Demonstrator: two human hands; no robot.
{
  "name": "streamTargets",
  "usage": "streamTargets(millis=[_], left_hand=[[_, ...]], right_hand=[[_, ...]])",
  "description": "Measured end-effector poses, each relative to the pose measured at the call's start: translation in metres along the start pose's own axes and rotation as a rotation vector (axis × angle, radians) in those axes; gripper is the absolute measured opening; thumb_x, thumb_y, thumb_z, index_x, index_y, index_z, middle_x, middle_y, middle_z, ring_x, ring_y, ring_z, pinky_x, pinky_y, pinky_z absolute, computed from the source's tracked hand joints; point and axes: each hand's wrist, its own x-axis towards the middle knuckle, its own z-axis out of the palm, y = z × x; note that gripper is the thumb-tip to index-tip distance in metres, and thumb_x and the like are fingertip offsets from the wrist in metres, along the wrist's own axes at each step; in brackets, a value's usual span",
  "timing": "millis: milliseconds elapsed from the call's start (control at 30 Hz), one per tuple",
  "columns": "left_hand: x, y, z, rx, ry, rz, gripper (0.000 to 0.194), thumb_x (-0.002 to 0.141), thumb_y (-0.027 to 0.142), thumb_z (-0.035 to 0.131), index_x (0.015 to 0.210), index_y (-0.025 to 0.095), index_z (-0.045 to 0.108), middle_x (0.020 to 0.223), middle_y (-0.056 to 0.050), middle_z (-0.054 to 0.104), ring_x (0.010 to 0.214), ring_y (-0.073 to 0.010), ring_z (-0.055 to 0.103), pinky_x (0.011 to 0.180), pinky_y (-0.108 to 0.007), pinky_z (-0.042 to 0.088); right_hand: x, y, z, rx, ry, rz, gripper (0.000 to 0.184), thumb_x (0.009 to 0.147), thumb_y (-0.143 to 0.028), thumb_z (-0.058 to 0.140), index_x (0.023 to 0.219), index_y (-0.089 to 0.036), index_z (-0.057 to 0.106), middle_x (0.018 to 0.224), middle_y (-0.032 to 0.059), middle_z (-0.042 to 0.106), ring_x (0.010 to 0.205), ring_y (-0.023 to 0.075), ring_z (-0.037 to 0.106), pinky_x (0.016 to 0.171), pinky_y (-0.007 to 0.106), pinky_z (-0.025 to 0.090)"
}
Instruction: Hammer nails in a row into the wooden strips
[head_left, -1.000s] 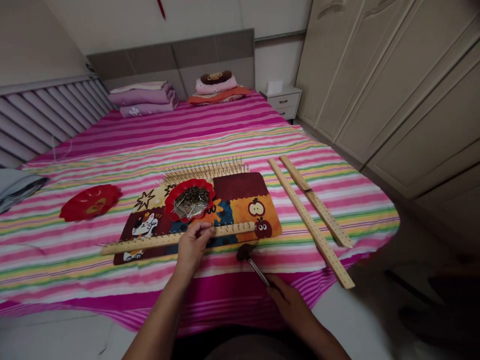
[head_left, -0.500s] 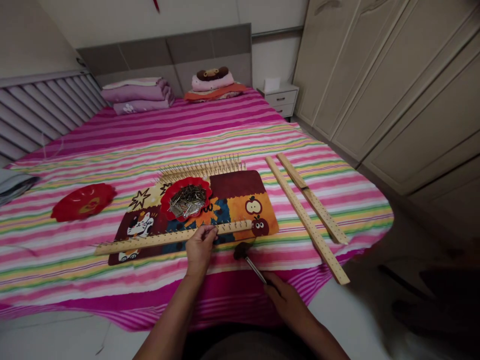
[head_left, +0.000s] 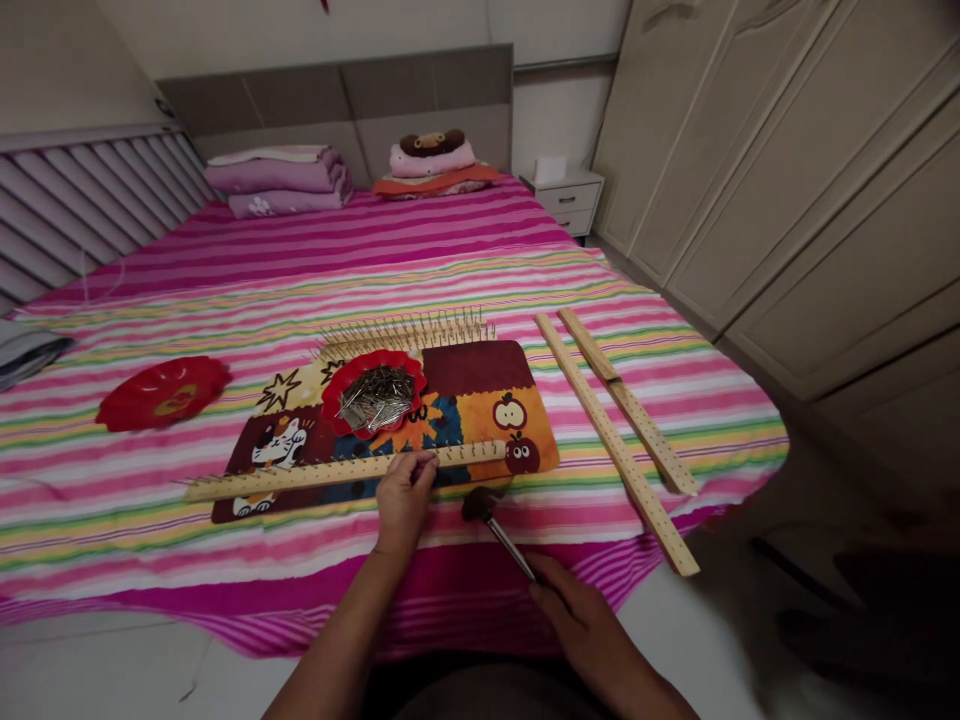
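My left hand [head_left: 405, 495] is closed in a pinch over a long wooden strip [head_left: 300, 477] with a row of nails standing in it. The pinch is around a nail on the strip, mostly hidden by the fingertips. My right hand [head_left: 566, 605] grips the handle of a hammer [head_left: 510, 545]. Its dark head hangs just in front of the strip, apart from it. Beyond the strip, a red scalloped bowl [head_left: 337, 420] holds a heap of nails [head_left: 379, 396]. Strip and bowl lie on a patterned mat [head_left: 469, 370].
Behind the bowl lie wooden strips full of upright nails [head_left: 405, 330]. To the right are two dotted wooden strips [head_left: 615, 440] [head_left: 652, 440]. A red dish [head_left: 163, 392] sits at the left. Everything rests on a bed with a striped cover [head_left: 480, 285]; a wardrobe [head_left: 787, 180] stands at the right.
The hammer head has shifted slightly left and the view has moved a little. My left hand keeps its pinch at the same place on the strip.
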Motion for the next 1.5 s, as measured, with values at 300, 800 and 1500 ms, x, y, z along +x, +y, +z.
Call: streamTargets(millis=[300,800,1500], left_hand=[[-0.002,-0.008,0.005,0.056,0.03,0.132,0.014,0.077,0.03,0.053,0.074,0.021,0.062,0.073,-0.001,0.062,0.069,-0.0139,0.058,0.066,-0.024,0.045],[-0.007,-0.006,0.004,0.048,0.014,0.144,0.012,0.078,0.027,0.051,0.076,0.022,0.062,0.075,-0.002,0.063,0.073,-0.015,0.059,0.068,-0.026,0.046],[0.123,-0.012,-0.048,0.787,-0.242,-0.127,0.011,0.063,0.021,0.057,0.063,0.02,0.068,0.068,-0.01,0.069,0.064,-0.022,0.062,0.056,-0.027,0.039]], right_hand=[[0.025,-0.08,-0.008,-0.22,0.061,-0.202,0.035,0.093,-0.029,0.038,0.125,-0.023,0.05,0.066,-0.0014,0.063,0.071,0.0178,0.063,0.07,0.027,0.047],[0.008,-0.05,-0.015,-0.159,-0.027,-0.057,0.036,0.09,-0.033,0.042,0.121,-0.023,0.056,0.08,0.0008,0.07,0.075,0.0187,0.064,0.072,0.028,0.049],[0.02,0.034,0.004,0.195,-0.048,0.087,0.033,0.086,-0.029,0.048,0.115,-0.022,0.063,0.106,0.0038,0.071,0.1,0.0236,0.063,0.088,0.035,0.045]])
